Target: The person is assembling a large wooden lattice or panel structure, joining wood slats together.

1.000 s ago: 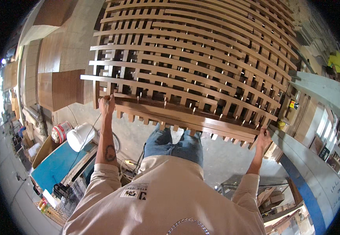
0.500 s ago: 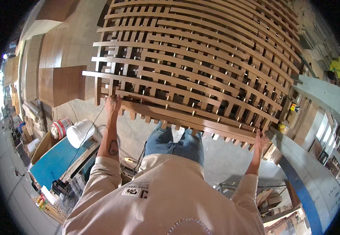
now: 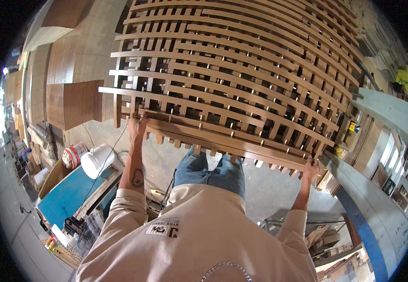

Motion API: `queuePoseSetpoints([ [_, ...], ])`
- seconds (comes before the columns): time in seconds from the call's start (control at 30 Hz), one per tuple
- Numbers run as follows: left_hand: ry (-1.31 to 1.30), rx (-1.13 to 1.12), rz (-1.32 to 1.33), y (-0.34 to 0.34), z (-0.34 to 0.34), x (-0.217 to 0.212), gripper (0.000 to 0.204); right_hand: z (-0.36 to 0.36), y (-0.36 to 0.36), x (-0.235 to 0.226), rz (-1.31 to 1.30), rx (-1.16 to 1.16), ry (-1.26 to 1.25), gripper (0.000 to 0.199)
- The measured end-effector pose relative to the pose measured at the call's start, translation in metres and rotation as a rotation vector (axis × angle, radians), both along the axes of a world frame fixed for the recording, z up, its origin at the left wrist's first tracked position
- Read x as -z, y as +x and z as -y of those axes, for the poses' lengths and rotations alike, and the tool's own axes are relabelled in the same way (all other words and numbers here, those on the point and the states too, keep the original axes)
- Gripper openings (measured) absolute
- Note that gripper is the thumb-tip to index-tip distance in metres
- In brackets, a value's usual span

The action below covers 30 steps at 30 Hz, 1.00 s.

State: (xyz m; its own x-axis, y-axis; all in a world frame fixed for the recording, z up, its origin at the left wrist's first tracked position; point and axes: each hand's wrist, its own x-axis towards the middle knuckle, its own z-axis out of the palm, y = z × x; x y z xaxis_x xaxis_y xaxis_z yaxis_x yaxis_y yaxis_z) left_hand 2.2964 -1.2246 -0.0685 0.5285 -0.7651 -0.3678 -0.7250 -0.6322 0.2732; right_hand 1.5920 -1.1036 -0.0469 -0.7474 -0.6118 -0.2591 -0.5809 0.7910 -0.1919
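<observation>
A long wooden slat point(image 3: 222, 142) runs along the near edge of a large slatted wooden stack point(image 3: 241, 77). Near the slat's left end, my left hand point(image 3: 137, 122) is closed around the wood, with the fingertips on top. My right hand point(image 3: 312, 168) grips the right end in the same way, fingers curled over the edge. Several pale dowels point(image 3: 201, 117) stand up between the slats just beyond it. Crosspieces poke out below the slat, and its underside, with part of my fingers, is hidden.
Brown wood-faced boxes point(image 3: 81, 102) stand at the left. Below them are a white bucket point(image 3: 96, 162), a red-and-white tub point(image 3: 73, 155) and a blue board point(image 3: 72, 199). A cable point(image 3: 119, 137) hangs nearby. At the right, a long grey beam point(image 3: 373, 192) slants past my right hand.
</observation>
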Motion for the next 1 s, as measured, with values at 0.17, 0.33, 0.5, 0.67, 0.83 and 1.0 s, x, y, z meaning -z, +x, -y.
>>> queuePoseSetpoints([
  [0.17,-0.299,-0.148,-0.456,0.015,-0.024,0.016,0.046,-0.01,-0.002,0.009,0.551,0.451,-0.481,0.034],
  [0.33,-0.509,-0.264,-0.804,0.012,-0.025,-0.024,0.048,-0.008,-0.004,-0.052,0.524,0.281,-0.484,0.037],
  [0.5,-0.148,-0.146,-0.444,0.018,-0.019,-0.054,0.04,-0.011,-0.014,-0.052,0.493,0.307,-0.364,0.056],
  [0.67,0.082,-0.022,-0.066,0.03,-0.019,-0.033,0.065,-0.013,-0.018,-0.027,0.406,0.395,-0.216,0.04],
  [0.83,0.103,0.047,0.1,0.011,-0.002,-0.023,0.052,-0.016,-0.02,0.004,0.399,0.473,-0.19,0.041],
  [1.0,0.101,0.024,0.219,0.023,0.002,-0.008,0.048,0.005,-0.011,0.006,0.418,0.553,-0.184,0.037],
])
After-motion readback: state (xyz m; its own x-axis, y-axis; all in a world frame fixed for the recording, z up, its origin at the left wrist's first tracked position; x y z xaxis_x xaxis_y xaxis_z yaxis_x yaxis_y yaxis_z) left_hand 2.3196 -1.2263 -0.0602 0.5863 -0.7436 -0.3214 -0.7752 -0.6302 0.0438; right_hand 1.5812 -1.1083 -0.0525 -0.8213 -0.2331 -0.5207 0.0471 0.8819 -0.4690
